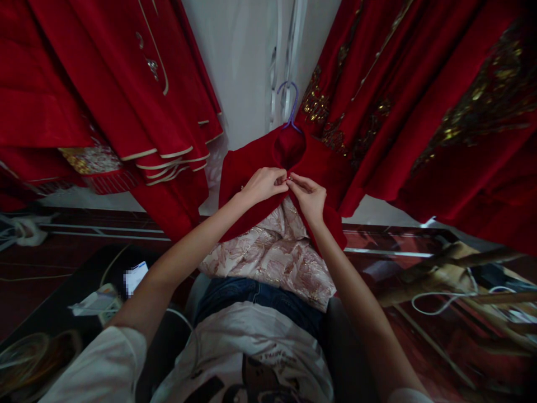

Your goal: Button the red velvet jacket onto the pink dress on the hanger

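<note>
Left hand (268, 184) and right hand (309, 196) pinch the red garment (249, 160) at its neck. Got super crinkly fabric (268, 252) below the grip, curvy purple hanger (292, 117) above.

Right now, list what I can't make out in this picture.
In the head view:
What left hand and right hand pinch on the red garment: too small, partly covered by the hands.
Purple hanger: lower part hidden by that garment.
Red clothes at both sides: tops cut off by the upper edge.
White shirt: print cut off by the lower edge.
</note>
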`<move>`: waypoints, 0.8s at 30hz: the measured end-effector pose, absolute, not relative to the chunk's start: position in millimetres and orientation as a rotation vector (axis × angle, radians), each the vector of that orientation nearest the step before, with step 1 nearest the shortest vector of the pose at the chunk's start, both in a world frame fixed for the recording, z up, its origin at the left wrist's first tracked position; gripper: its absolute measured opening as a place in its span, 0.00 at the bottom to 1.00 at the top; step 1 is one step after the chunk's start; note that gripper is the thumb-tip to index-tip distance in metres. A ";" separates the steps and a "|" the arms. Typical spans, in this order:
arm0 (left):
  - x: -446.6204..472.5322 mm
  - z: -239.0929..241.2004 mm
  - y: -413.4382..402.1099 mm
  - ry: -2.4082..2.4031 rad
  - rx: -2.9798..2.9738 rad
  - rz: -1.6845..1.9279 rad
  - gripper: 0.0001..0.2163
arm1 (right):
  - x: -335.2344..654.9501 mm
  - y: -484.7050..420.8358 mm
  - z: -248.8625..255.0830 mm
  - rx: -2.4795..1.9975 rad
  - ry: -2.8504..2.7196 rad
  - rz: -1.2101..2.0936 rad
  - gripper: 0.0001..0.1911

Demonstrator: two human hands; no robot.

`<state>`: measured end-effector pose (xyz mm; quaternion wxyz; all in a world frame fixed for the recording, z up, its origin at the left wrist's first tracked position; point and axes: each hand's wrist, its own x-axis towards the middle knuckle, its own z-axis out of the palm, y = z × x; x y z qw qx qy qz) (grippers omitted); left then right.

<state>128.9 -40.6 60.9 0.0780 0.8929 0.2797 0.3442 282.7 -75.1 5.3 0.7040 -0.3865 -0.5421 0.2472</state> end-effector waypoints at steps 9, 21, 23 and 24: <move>129.3 55.7 -29.8 0.796 2.698 0.991 0.03 | 283.3 -67.3 -0.8 -0.838 -1.228 0.567 0.19; 134.2 44.0 -26.2 0.834 2.667 1.122 0.04 | 287.2 -61.2 1.2 -0.840 -1.216 0.550 0.22; 136.5 44.1 -26.1 0.860 2.675 1.123 0.03 | 288.1 -60.7 1.8 -0.837 -1.209 0.553 0.22; 137.2 44.6 -25.8 0.857 2.678 1.113 0.03 | 288.7 -60.4 2.0 -0.830 -1.208 0.562 0.22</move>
